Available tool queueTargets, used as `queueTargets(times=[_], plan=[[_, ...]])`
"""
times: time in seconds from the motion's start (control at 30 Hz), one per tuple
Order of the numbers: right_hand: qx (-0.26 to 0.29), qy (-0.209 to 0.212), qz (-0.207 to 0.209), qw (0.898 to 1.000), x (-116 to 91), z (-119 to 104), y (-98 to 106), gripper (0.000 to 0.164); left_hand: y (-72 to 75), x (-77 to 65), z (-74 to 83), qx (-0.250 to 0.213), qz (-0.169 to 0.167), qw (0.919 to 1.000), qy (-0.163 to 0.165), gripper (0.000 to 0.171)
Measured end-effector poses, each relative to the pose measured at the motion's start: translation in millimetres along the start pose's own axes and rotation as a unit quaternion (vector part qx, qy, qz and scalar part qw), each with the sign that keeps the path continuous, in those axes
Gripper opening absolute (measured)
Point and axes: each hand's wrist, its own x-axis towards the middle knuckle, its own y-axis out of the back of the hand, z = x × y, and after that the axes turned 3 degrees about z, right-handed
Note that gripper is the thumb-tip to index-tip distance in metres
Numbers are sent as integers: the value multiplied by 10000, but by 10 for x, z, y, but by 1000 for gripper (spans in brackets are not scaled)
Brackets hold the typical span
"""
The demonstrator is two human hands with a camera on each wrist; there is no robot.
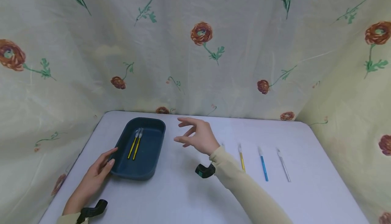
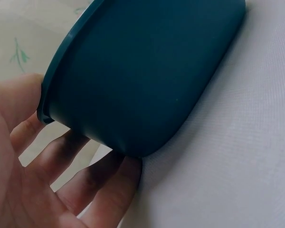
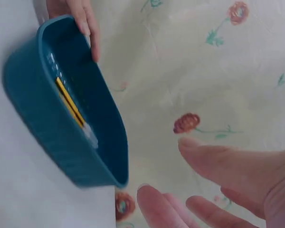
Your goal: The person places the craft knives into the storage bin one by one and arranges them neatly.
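My left hand (image 1: pixel 95 178) grips the near left corner of a dark blue-green rectangular tray (image 1: pixel 137 174). In the left wrist view, its thumb lies at the tray's rim (image 2: pixel 61 54) and the fingers sit under the rim along the outer wall. Inside the tray lie two slim yellow-handled tools (image 1: pixel 131 148) with clear caps, resembling craft knives, side by side. My right hand (image 1: pixel 200 136) hovers in the air to the right of the tray, holding nothing. Its thumb (image 3: pixel 213 159) and fingers are spread apart.
On the white table (image 1: pixel 171 197), right of my right forearm, a yellow tool (image 1: pixel 242 157), a blue one (image 1: pixel 263 166) and a silver one (image 1: pixel 284 166) lie in a row. Another tip (image 1: pixel 222 145) peeks out behind the wrist. Flower-patterned cloth (image 1: pixel 238 81) hangs around the table.
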Motion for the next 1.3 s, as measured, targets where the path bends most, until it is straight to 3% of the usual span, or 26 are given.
queueTargets(times=[0.37, 0.6, 0.7, 0.87, 1.3], plan=[[-210, -96, 295, 9993, -281, 140, 376, 73, -9, 9, -9, -55, -12, 10000, 53, 65], [-380, -119, 441, 9982, -445, 298, 583, 73, -24, 23, -8, 64, 7, 9999, -124, 61], [-330, -158, 492, 9981, -495, 384, 658, 74, -16, 16, -6, 59, -21, 10000, 4, 63], [-442, -201, 580, 9971, -567, 581, 749, 75, 7, 6, 9, 36, -73, 9998, 176, 66], [-501, -856, 768, 9921, -726, 1026, 859, 73, 1, -18, 10, 4, -30, 10000, 94, 65]])
